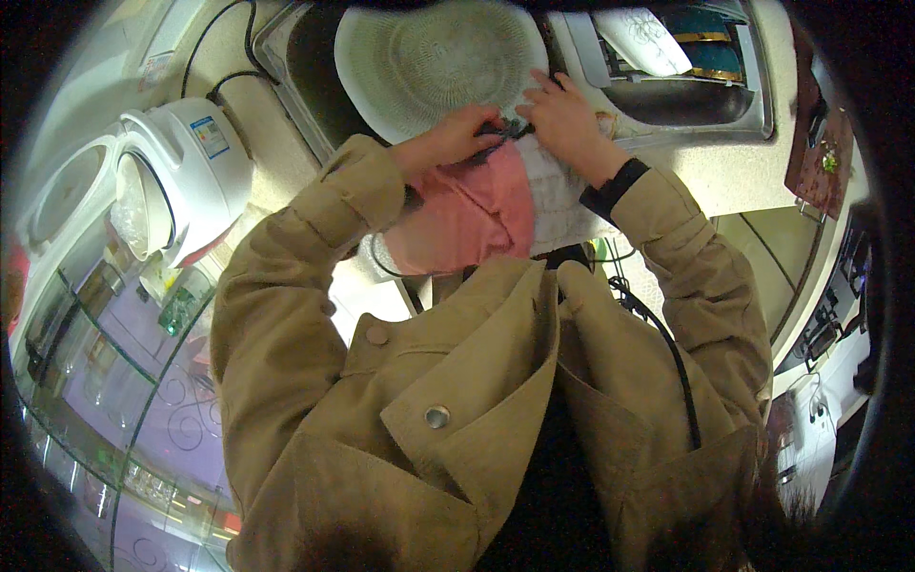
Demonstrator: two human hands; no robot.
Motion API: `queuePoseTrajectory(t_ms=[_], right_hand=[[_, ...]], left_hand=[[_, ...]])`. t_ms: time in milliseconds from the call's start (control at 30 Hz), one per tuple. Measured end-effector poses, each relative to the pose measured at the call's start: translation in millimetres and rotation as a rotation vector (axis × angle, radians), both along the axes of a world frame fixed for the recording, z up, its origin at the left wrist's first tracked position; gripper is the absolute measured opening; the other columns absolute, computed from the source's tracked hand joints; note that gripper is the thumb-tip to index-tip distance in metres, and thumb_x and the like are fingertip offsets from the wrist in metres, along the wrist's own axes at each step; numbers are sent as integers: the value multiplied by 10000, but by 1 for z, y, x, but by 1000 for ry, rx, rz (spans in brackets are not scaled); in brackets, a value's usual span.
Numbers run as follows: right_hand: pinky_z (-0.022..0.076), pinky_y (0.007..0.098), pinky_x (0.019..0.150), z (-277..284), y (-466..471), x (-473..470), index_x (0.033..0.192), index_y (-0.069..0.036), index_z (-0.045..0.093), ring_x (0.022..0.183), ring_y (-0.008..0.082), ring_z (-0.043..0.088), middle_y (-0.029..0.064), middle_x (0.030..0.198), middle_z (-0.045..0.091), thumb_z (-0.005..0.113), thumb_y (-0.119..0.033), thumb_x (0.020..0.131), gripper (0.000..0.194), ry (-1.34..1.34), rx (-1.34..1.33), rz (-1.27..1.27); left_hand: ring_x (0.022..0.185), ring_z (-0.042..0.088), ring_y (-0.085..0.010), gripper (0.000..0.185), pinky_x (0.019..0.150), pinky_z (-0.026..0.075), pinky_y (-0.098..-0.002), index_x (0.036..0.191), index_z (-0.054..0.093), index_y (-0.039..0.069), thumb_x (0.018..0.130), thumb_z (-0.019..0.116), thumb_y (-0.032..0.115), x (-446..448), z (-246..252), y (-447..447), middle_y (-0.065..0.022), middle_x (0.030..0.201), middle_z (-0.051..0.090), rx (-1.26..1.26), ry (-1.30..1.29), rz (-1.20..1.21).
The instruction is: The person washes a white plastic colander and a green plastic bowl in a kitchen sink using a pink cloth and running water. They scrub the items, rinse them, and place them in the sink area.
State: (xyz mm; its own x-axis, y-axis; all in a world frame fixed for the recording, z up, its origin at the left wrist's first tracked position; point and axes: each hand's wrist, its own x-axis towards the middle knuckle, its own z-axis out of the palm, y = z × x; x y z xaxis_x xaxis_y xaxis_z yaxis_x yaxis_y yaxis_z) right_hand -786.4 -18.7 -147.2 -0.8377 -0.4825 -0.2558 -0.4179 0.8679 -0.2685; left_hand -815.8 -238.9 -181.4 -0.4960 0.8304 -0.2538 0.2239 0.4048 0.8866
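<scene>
My left hand [457,136] pinches a small dark bunched strip [511,130], whose exact kind is unclear. On the strip's other end are the fingertips of my right hand [565,118], its other fingers lifted over a basin's rim. Pink cloth [472,207] hangs below my hands at the counter's front edge. Beside it on the right is a white checked cloth [557,193], partly behind my right wrist. Directly beyond my hands, the pale round basin [450,57] with a ridged bottom sits at the dark sink bowl [314,64].
A white rice cooker [204,164] with its lid raised stands at left, near a black cable [189,64]. At right, a dish rack [600,50] holds dishes over the second sink bowl [686,104]. A brown board [822,157] lies far right. Lower left are glass shelves [136,357].
</scene>
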Motion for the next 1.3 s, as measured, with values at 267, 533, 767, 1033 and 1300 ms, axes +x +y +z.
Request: queuePoseTrajectory(t_ms=[267, 533, 767, 1033, 1300], right_hand=[[293, 397, 977, 0, 2, -3, 837, -169, 682, 1170, 228, 424, 41, 978, 599, 510, -171, 718, 209, 108, -72, 26], [298, 409, 981, 0, 2, -2, 871, -163, 683, 1192, 233, 406, 54, 1035, 598, 516, -168, 706, 234, 61, -58, 9], [299, 411, 981, 2, 2, -3, 845, -167, 683, 1179, 228, 420, 54, 1057, 591, 513, -168, 708, 218, 46, -23, 36], [302, 407, 974, 3, 2, -2, 819, -161, 683, 1165, 237, 425, 70, 1020, 595, 522, -193, 709, 198, 63, -47, 17], [282, 404, 994, 2, 4, -1, 821, -133, 669, 1167, 248, 420, 69, 983, 595, 489, -161, 724, 206, 58, -127, -23]], left_hand=[[853, 559, -350, 290, 783, 461, -410, 1026, 590, 99, 754, 498, 66, -99, 30, -106, -158, 948, 563, -878, 656, -189], [851, 556, -310, 195, 738, 463, -386, 944, 575, 60, 800, 467, 134, -2, 29, -91, -136, 926, 542, -488, -3, -118], [831, 558, -330, 215, 651, 500, -410, 955, 601, 124, 781, 474, 131, -106, 35, -103, -117, 892, 537, -724, 858, -21], [868, 555, -332, 157, 747, 463, -400, 862, 605, 65, 737, 526, 116, -36, -2, -75, -144, 913, 559, -564, 376, -394], [944, 527, -318, 286, 701, 491, -437, 1013, 532, 84, 730, 561, 114, -144, -65, -34, -137, 1035, 499, -682, 1015, -11]])
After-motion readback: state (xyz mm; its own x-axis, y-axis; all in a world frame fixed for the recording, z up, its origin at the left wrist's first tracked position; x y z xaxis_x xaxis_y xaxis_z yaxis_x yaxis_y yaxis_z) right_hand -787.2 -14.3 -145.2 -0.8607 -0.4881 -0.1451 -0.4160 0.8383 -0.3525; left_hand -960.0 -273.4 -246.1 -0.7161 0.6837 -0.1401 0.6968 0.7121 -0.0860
